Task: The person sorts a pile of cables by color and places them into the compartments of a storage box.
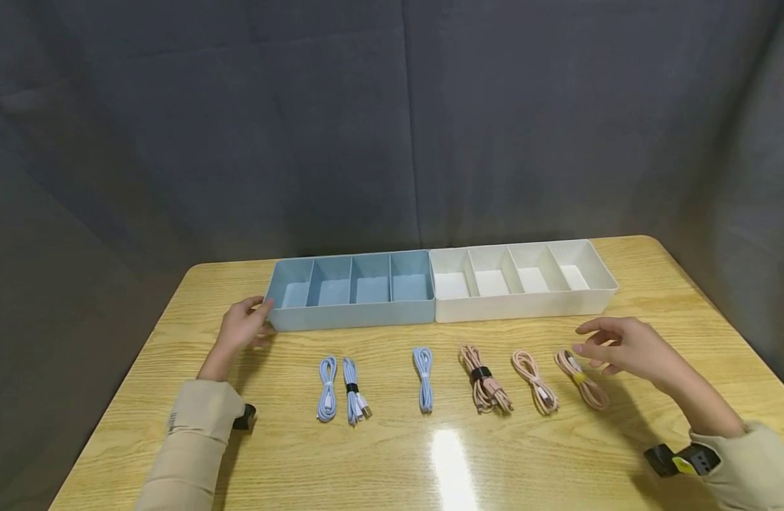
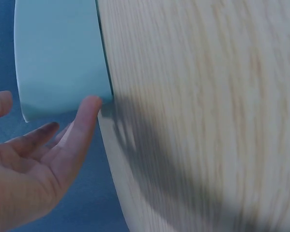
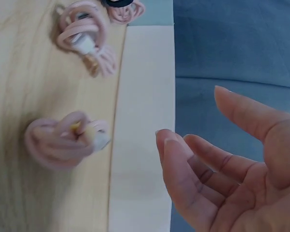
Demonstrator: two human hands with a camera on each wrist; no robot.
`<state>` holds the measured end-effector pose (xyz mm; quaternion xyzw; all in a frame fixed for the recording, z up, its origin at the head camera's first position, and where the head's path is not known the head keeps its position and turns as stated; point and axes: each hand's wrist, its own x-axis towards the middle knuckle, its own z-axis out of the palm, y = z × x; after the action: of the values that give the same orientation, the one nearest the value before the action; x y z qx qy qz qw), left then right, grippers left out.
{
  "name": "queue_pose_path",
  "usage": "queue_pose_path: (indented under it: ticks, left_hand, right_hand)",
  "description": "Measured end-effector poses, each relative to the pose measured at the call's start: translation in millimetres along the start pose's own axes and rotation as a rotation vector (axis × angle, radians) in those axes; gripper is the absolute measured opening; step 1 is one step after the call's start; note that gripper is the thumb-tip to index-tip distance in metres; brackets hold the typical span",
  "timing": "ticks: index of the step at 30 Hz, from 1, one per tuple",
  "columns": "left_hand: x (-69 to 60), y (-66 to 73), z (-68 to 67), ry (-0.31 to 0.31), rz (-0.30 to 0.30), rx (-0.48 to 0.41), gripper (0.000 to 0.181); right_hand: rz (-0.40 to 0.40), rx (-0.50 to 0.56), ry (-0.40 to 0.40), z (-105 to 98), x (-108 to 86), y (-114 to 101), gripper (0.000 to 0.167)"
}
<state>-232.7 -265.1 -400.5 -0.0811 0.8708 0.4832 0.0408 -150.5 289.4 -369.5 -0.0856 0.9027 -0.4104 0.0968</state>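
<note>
At the left end of the blue compartment box (image 1: 360,315) is my left hand (image 1: 241,326), its fingers spread. In the left wrist view one fingertip overlaps the box's lower corner; whether it presses there I cannot tell. My right hand (image 1: 628,348) hovers with loosely bent fingers and holds nothing. Nearest to it lies a coiled pink cable (image 1: 594,394) with a yellow tie, in front of the white compartment box (image 1: 526,308). Left of that lie another coiled pink cable (image 1: 527,367) and a thicker pink cable bundle (image 1: 493,389) with a black strap.
Three bundled light-blue cables lie before the blue box: a left one (image 1: 327,389), one with a black tie (image 1: 351,399) and one farther right (image 1: 423,380). Both boxes stand end to end on the wooden table (image 1: 290,461), a dark curtain (image 1: 341,142) behind.
</note>
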Motion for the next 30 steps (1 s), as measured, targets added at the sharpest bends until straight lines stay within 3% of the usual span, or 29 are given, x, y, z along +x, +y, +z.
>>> queue_pose_path:
  ticks: [9,17,24,30]
  left_hand:
    - [2.2,-5.6,3.7,-0.041,-0.018,0.001,0.058]
    - [3.9,-6.1,5.2,-0.085,-0.046,-0.008,0.057]
    - [6.2,-8.0,8.3,-0.094,-0.063,-0.036,0.055]
    - [5.6,-12.3,11.5,-0.097,-0.057,-0.048,0.055]
  right_hand:
    - [0.074,0.017,-0.079,5,-1.8,22,0.056]
    - [0.11,-0.062,-0.09,11,-2.1,35,0.056]
    - [0.029,-0.136,-0.124,16,-1.6,48,0.041]
    - [0.026,-0.165,-0.12,22,-1.3,50,0.027]
